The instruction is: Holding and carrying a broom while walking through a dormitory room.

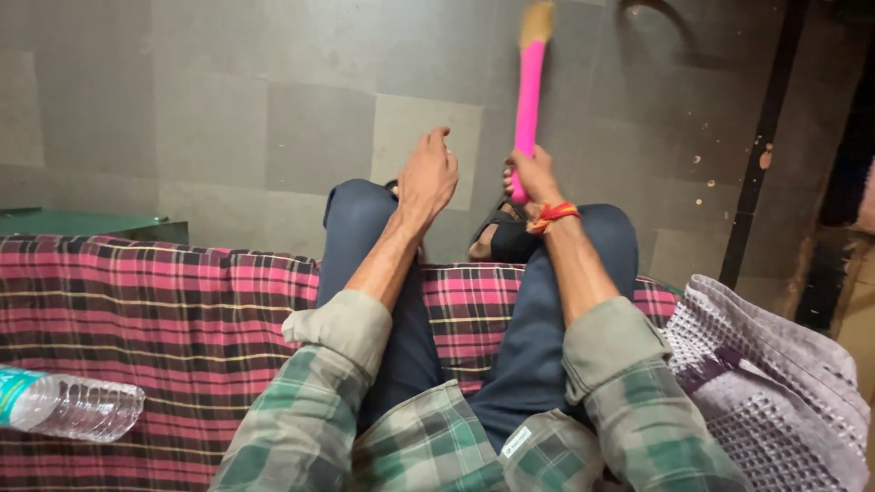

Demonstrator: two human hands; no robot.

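Grey tiled floor below: right hand fist-grips pink broom handle, long axis running away from bed edge; left hand spread, empty, just beside.

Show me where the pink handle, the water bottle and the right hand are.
pink handle (528, 91), head view, middle of the shaft.
water bottle (77, 407), head view, clear ribbed body.
right hand (536, 175), head view, back of the hand.

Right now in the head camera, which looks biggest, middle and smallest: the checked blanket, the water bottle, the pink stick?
1. checked blanket, by far.
2 and 3. pink stick and water bottle look alike; the bottle lies nearer and is cut off, so unsure.
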